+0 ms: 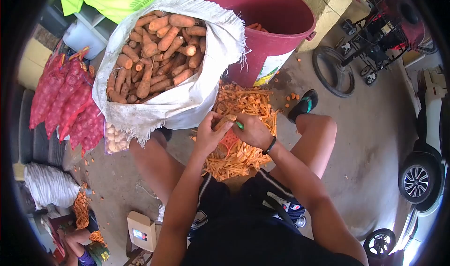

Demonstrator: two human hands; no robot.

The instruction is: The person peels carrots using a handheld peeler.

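Note:
My left hand point(209, 133) is closed around a carrot point(226, 121), held over a heap of orange peelings point(243, 159). Close beside it, my right hand point(255, 131) grips a green-handled peeler point(239, 125) against the carrot's end. Only a bit of green shows, and its blade is hidden by the fingers. Below the hands, part of a red plastic basket point(228, 141) pokes out among the peelings. Directly ahead stands a white woven sack point(187, 95) full of unpeeled carrots point(157, 55).
A dark red barrel point(281, 45) with some carrots inside stands behind the peelings. Red net bags point(65, 97) and a bag of garlic point(116, 138) lie left. A fan point(398, 17) and a car wheel point(416, 180) are right. Another person's leg point(77, 242) shows lower left.

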